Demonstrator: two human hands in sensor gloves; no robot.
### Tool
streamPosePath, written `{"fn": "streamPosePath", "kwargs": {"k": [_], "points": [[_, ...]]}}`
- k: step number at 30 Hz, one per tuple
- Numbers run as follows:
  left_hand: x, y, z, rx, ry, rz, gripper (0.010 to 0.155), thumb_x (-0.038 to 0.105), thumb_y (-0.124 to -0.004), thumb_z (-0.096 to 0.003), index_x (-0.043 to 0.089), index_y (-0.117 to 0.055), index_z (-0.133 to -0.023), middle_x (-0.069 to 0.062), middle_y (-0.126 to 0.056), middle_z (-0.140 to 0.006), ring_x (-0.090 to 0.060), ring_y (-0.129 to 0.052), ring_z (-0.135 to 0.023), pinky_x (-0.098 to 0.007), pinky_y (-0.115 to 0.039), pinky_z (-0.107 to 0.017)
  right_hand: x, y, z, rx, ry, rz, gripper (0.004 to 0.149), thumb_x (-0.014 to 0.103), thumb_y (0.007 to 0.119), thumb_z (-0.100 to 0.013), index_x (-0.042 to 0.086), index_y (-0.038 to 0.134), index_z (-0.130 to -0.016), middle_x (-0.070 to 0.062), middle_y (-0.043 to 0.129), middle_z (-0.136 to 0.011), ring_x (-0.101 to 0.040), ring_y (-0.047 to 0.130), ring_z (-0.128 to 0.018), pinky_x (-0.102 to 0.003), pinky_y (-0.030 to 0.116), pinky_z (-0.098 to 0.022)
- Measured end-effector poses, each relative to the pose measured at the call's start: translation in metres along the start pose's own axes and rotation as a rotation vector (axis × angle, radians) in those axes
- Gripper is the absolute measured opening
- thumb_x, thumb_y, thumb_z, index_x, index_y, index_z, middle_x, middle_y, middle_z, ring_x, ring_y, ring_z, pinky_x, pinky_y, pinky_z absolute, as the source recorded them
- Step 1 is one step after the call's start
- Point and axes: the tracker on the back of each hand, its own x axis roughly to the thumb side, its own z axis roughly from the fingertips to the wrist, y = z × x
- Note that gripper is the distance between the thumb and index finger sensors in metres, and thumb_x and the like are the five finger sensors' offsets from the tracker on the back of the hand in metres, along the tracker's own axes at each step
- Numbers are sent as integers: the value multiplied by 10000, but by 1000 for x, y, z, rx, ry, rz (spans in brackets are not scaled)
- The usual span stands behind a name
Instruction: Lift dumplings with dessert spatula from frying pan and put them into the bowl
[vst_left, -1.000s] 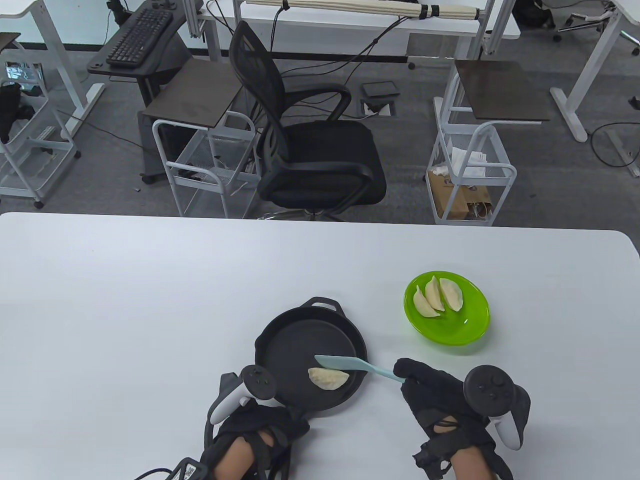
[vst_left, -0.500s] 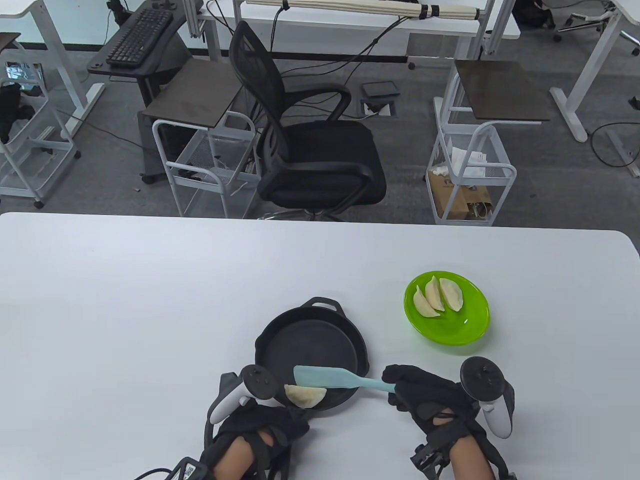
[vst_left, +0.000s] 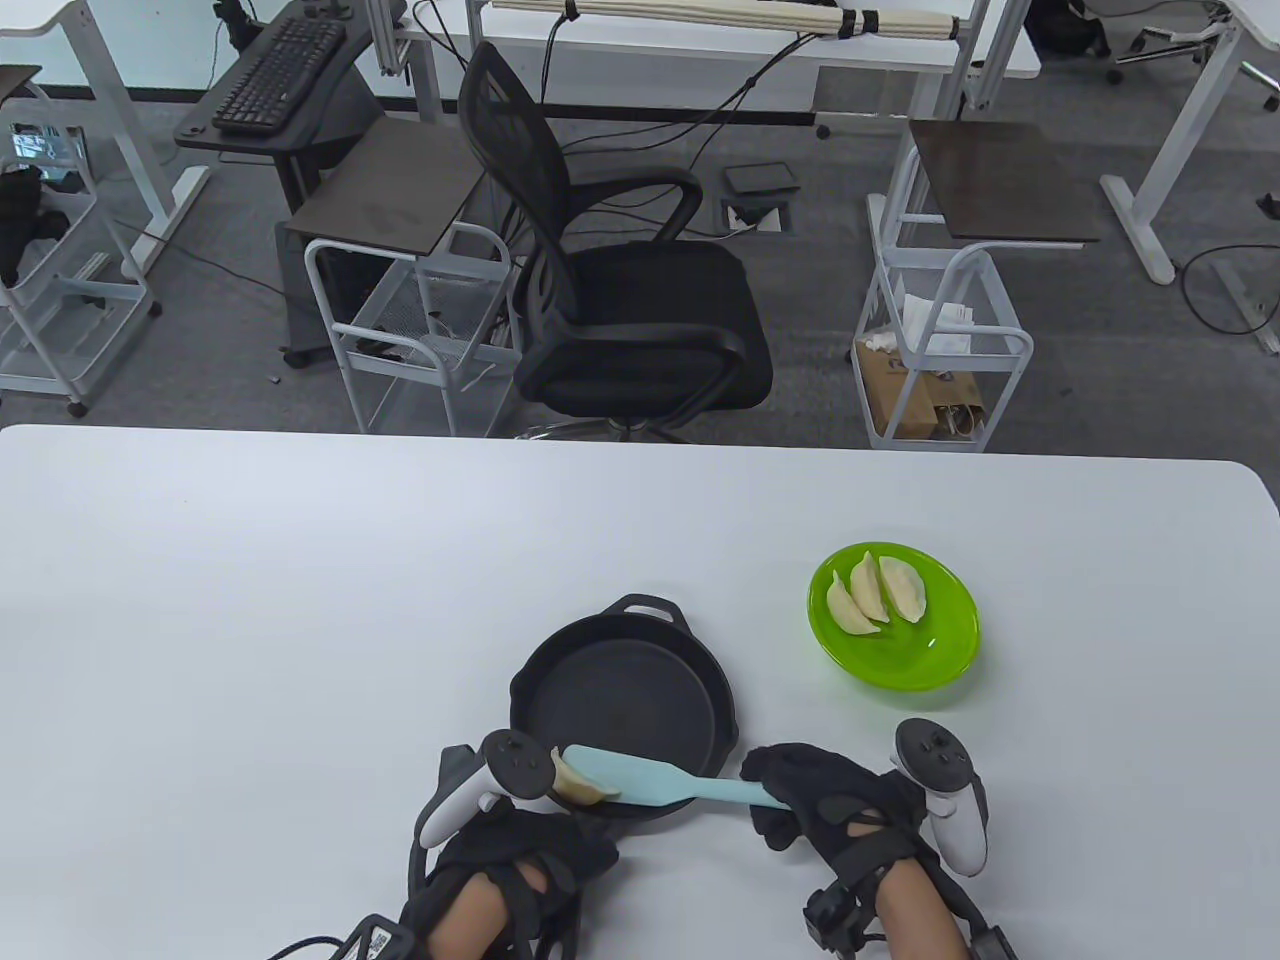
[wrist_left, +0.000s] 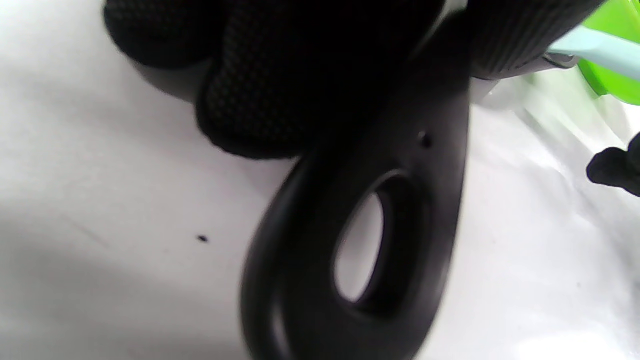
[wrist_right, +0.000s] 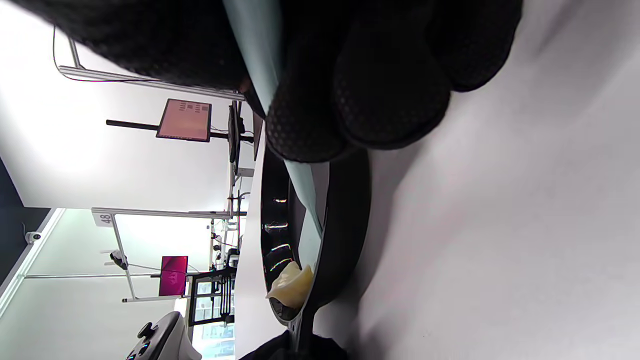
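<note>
A black frying pan (vst_left: 625, 690) sits near the table's front edge. My left hand (vst_left: 520, 865) grips its handle (wrist_left: 360, 240), fingers (wrist_left: 280, 75) curled over it. One pale dumpling (vst_left: 577, 787) leans against the pan's near-left wall, also visible as the dumpling (wrist_right: 290, 287) in the right wrist view. The light-blue spatula (vst_left: 640, 778) lies low across the pan with its blade edge against that dumpling. My right hand (vst_left: 810, 810) grips the spatula handle (wrist_right: 257, 55) just right of the pan. The green bowl (vst_left: 940, 660) holds three dumplings (vst_left: 866, 588).
The bowl stands to the right of and beyond the pan, a short gap between them. The left tracker (vst_left: 510, 765) overhangs the pan's near-left rim. A black office chair (vst_left: 620, 300) and wire carts stand past the table's far edge.
My right hand moved left and nearer. The spatula blade swept the dumpling from the pan's near middle to its near-left wall, where it tipped up. The left hand and pan stayed put.
</note>
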Motion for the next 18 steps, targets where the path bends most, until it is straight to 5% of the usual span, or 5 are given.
{"fn": "streamPosePath", "kwargs": {"k": [9, 18], "points": [[0, 0, 0, -2, 0, 1, 626, 681, -731, -466, 227, -726, -898, 65, -1075, -557, -203, -1031, -407, -462, -773, -460, -11, 7, -3, 38, 89, -128, 434, 357, 772, -605, 90, 741, -946, -200, 939, -699, -386, 924, -511, -619, 632, -647], [0, 0, 0, -3, -1, 2, 626, 679, -731, -469, 226, -722, -901, 64, -1074, -560, -203, -1031, -408, -460, -773, -459, -6, 3, 4, -16, 19, -271, 455, 353, 721, -616, 91, 671, -985, -191, 898, -762, -386, 902, -578, -625, 600, -672]]}}
